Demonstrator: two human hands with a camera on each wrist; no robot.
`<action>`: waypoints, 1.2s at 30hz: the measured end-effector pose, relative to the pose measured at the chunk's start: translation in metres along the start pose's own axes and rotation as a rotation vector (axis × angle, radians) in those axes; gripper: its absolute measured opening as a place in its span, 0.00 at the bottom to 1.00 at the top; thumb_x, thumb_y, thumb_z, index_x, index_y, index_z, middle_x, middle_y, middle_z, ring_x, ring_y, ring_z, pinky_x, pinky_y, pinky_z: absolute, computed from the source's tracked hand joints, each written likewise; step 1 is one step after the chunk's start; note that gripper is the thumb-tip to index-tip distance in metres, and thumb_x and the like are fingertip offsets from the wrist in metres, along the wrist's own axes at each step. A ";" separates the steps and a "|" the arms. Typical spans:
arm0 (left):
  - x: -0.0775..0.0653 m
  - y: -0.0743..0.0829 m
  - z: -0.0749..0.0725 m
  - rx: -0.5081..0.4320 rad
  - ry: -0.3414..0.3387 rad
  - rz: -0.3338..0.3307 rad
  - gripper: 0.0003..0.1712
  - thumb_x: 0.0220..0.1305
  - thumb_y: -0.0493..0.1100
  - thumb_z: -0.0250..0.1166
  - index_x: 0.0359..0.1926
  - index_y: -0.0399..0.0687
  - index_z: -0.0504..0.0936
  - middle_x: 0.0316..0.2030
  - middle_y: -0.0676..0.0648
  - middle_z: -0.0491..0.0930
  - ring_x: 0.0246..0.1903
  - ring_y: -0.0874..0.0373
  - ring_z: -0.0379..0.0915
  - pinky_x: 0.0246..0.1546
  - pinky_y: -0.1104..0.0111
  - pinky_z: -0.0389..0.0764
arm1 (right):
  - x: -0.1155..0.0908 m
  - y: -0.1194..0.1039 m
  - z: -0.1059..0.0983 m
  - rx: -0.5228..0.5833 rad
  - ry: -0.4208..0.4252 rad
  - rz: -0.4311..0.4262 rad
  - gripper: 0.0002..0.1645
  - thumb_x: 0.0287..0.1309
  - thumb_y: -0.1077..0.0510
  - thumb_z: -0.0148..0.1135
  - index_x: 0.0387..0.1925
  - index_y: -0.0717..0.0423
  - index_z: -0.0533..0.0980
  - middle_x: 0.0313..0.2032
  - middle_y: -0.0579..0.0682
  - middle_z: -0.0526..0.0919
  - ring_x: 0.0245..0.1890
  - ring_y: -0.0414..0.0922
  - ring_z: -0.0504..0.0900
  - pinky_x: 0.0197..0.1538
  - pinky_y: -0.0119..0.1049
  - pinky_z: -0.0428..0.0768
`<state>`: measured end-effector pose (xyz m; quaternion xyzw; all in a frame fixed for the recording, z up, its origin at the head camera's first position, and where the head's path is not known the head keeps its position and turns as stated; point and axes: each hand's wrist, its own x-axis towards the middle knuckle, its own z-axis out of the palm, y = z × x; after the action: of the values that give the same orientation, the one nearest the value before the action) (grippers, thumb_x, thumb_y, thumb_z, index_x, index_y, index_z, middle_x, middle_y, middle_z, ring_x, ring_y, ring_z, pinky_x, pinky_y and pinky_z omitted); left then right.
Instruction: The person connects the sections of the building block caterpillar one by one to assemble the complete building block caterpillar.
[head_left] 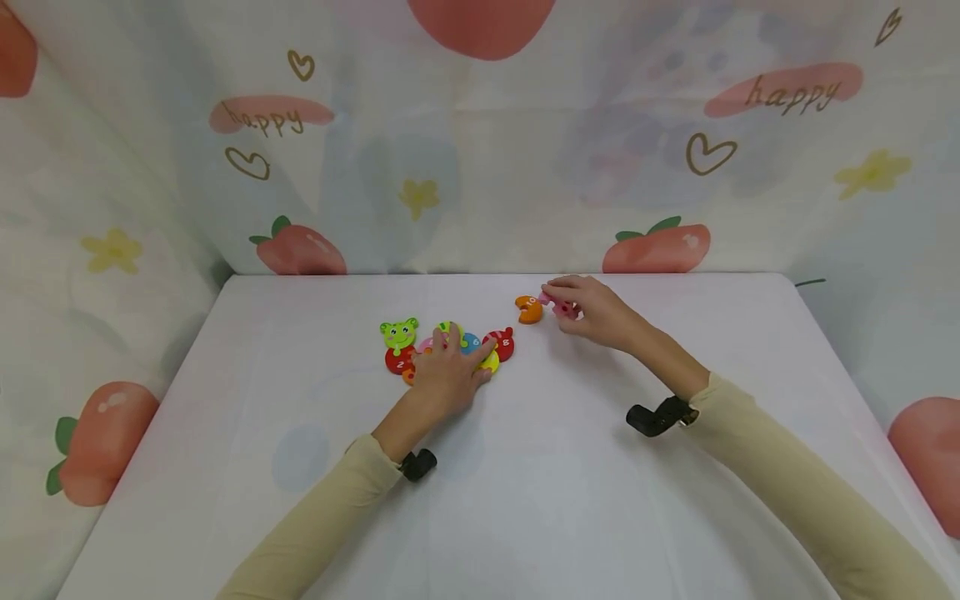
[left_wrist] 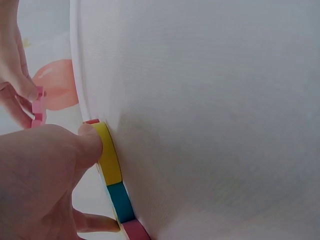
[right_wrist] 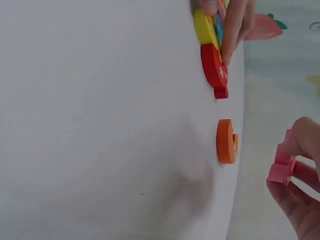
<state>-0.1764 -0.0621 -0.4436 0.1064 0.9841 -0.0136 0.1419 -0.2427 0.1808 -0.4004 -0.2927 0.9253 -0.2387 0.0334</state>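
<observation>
On the white table lies a row of joined, numbered puzzle pieces, with a green animal-face piece point(head_left: 399, 334) at its left end and a red piece point(head_left: 499, 343) at its right. My left hand point(head_left: 448, 377) rests on this row with fingers spread, covering much of the middle; its thumb touches the side of a yellow piece point(left_wrist: 110, 157). My right hand point(head_left: 600, 312) pinches a pink puzzle piece point(right_wrist: 282, 165) between thumb and fingers, held above the table. Just left of it, a loose orange piece point(head_left: 532, 311) lies apart from the row.
A cloth with strawberries, flowers and "happy" lettering hangs behind the white tabletop point(head_left: 570, 500) and along its sides. The puzzle pieces lie toward the table's far edge. Black wrist cameras point(head_left: 660, 416) sit at both cuffs.
</observation>
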 end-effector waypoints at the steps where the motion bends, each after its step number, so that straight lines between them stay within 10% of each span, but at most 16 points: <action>1: 0.000 0.000 0.000 0.000 0.002 0.001 0.37 0.67 0.63 0.54 0.74 0.77 0.51 0.74 0.37 0.50 0.73 0.37 0.46 0.58 0.40 0.73 | -0.002 0.002 0.001 0.014 0.001 0.007 0.29 0.58 0.65 0.62 0.63 0.62 0.72 0.61 0.64 0.73 0.50 0.55 0.76 0.49 0.47 0.83; 22: -0.001 -0.004 0.002 0.028 0.032 0.056 0.35 0.69 0.64 0.51 0.74 0.76 0.51 0.74 0.36 0.52 0.72 0.36 0.48 0.55 0.40 0.75 | 0.014 -0.018 0.049 0.113 -0.014 0.010 0.26 0.58 0.63 0.65 0.58 0.66 0.75 0.59 0.65 0.76 0.46 0.54 0.82 0.49 0.44 0.84; 36: 0.000 -0.004 0.004 0.032 0.034 0.055 0.36 0.68 0.63 0.51 0.74 0.77 0.51 0.74 0.36 0.52 0.72 0.36 0.48 0.55 0.42 0.76 | 0.025 -0.020 0.054 0.009 -0.107 0.002 0.27 0.59 0.62 0.63 0.61 0.61 0.74 0.61 0.62 0.76 0.61 0.59 0.73 0.58 0.48 0.80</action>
<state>-0.1763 -0.0666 -0.4471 0.1359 0.9827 -0.0234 0.1240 -0.2424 0.1298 -0.4368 -0.3042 0.9214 -0.2267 0.0841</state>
